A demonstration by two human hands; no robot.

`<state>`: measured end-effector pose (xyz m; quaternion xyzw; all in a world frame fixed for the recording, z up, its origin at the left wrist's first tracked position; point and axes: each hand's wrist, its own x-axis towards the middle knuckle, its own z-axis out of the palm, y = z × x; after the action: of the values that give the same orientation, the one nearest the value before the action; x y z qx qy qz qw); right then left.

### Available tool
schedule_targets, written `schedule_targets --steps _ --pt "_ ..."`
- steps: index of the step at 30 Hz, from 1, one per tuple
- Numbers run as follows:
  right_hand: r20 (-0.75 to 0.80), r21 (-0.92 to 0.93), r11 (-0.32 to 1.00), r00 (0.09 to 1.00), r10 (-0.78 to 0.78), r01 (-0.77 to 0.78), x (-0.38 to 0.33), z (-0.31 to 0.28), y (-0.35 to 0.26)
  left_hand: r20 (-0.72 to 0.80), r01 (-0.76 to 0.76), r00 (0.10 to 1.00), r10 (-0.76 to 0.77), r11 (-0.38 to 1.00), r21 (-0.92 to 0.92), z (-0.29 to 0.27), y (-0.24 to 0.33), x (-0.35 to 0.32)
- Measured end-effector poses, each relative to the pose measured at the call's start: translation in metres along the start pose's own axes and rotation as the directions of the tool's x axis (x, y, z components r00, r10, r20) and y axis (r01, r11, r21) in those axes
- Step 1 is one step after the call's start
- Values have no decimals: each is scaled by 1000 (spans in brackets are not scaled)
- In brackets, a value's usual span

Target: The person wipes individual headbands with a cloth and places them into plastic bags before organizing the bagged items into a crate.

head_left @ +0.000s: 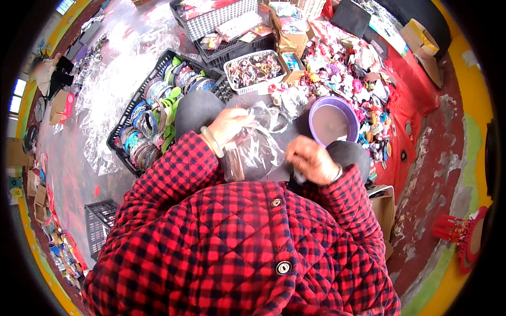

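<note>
My left hand (pixel 229 126), with a pale bangle at its wrist, pinches the top of a clear plastic bag (pixel 258 150) above my lap. Something brownish shows through the bag's lower left part. Just right of the bag, my right hand (pixel 314 160) is closed with its fingers curled and slightly blurred. A small whitish bit shows below those fingers, too unclear to name. Beyond my right hand stands a purple tub (pixel 333 120) with a greyish-brown inside. To the left, a black crate (pixel 122 124) holds many headbands (pixel 150 118) in blue, grey and green.
A white basket (pixel 253 87) of small hair accessories stands ahead, near a small cardboard box (pixel 291 67). A heap of colourful accessories (pixel 342 68) spreads over red sheeting (pixel 408 95) to the right. Clear plastic sheeting (pixel 118 79) and a black crate (pixel 100 216) lie left. A person sits far left.
</note>
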<state>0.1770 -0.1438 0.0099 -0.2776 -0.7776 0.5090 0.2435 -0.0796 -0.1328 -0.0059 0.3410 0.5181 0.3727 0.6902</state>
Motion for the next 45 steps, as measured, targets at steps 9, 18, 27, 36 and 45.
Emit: schedule_targets --steps 9,18,27,36,45 --pt "-84 171 960 968 236 -220 16 -15 -36 273 -435 896 349 809 395 23 9 -9" --pt "-102 -419 878 948 -301 233 21 5 -13 314 -400 907 282 812 426 22 -2 2" --pt "64 -744 559 872 -485 366 26 5 -23 271 -224 956 111 873 433 17 -12 13" --pt "114 -663 628 884 -453 407 27 2 -23 270 -279 946 177 869 409 21 -10 9" --pt "-126 -616 755 919 -374 223 31 -4 -24 108 -442 893 437 808 390 18 -3 2"
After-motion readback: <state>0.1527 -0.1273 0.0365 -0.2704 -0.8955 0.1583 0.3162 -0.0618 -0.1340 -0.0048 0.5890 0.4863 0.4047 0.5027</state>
